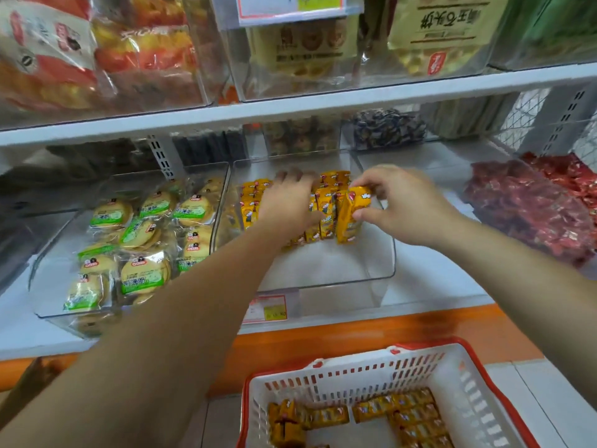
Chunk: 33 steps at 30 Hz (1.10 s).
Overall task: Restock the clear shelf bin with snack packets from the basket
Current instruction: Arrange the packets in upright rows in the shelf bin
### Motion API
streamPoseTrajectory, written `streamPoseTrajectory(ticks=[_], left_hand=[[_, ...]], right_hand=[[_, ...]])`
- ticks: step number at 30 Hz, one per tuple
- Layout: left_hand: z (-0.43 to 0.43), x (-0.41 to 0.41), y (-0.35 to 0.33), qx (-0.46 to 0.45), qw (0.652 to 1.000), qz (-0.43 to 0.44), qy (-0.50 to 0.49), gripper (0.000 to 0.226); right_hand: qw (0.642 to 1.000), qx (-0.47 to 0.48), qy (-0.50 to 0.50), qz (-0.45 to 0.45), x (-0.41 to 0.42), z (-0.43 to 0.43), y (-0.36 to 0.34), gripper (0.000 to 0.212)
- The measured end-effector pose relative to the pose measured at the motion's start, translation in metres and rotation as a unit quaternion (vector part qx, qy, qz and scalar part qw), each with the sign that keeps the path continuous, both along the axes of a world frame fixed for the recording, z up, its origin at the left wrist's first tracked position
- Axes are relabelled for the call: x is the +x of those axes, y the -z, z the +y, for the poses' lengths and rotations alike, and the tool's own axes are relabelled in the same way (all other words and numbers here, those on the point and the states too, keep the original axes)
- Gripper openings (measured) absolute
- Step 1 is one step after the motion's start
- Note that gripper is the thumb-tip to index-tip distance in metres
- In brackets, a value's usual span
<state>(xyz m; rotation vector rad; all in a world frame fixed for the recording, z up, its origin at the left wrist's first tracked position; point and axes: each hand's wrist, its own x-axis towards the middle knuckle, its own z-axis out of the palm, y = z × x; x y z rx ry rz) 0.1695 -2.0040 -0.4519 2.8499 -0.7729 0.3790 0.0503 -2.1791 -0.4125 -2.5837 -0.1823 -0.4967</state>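
Observation:
A clear shelf bin sits in the middle of the lower shelf, with several yellow snack packets standing upright in rows at its back. My left hand lies flat against these rows, fingers spread over them. My right hand pinches one yellow packet at the right end of the front row, held upright. The front half of the bin floor is bare. Below, a white basket with a red rim holds several more yellow packets lying flat.
A clear bin of green-labelled round biscuits stands to the left, and a bin of dark red wrapped sweets to the right. An upper shelf edge overhangs the bins. An orange shelf front runs above the basket.

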Motion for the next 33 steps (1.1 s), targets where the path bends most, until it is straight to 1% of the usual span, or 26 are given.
streamPoseTrajectory(ticks=[2,3,6,8,10,13,16,19,22,24,26,27,30,33], left_hand=[[-0.004,0.014,0.011,0.000,1.000,0.015,-0.003,0.081],[-0.005,0.019,0.016,-0.003,1.000,0.014,0.001,0.079],[-0.004,0.026,0.028,-0.043,0.999,-0.004,0.005,0.068],[-0.001,0.029,0.031,-0.090,0.996,0.003,-0.005,0.061],[0.002,0.033,0.032,-0.118,0.993,0.015,-0.012,0.056],[0.005,0.035,0.032,-0.116,0.993,0.023,-0.014,0.054],[0.006,0.036,0.032,-0.116,0.993,0.022,-0.010,0.053],[0.007,0.036,0.031,-0.122,0.992,0.021,-0.009,0.052],[0.008,0.035,0.031,-0.126,0.992,0.022,-0.007,0.050],[0.008,0.034,0.033,-0.125,0.992,0.017,-0.004,0.050],[0.009,0.034,0.035,-0.116,0.993,0.009,-0.001,0.055],[0.010,0.033,0.036,-0.105,0.994,0.008,0.002,0.061],[0.011,0.033,0.040,-0.032,0.999,-0.001,0.011,0.084],[0.009,0.033,0.042,0.021,0.999,-0.031,0.006,0.092]], right_hand=[[0.999,-0.031,-0.003,0.010,0.019,0.001,-0.001,0.040],[0.999,-0.033,-0.006,0.018,0.028,0.001,-0.002,0.040],[0.998,-0.038,-0.012,0.037,0.054,0.002,-0.004,0.040],[0.997,-0.039,-0.018,0.062,0.066,0.005,-0.004,0.041],[0.995,-0.062,-0.024,0.074,0.076,0.007,-0.001,0.043],[0.988,-0.134,-0.016,0.075,0.088,0.005,0.001,0.046],[0.983,-0.165,0.007,0.081,0.096,0.003,0.001,0.045],[0.967,-0.236,0.023,0.093,0.101,0.009,0.001,0.042],[0.940,-0.321,0.034,0.113,0.108,0.019,0.000,0.045],[0.919,-0.368,0.033,0.134,0.115,0.026,-0.001,0.043],[0.905,-0.397,0.024,0.152,0.122,0.030,-0.002,0.034],[0.900,-0.406,0.022,0.161,0.124,0.032,-0.002,0.032],[0.889,-0.419,0.018,0.183,0.129,0.034,0.001,0.033],[0.880,-0.440,0.021,0.176,0.130,0.035,0.004,0.036]])
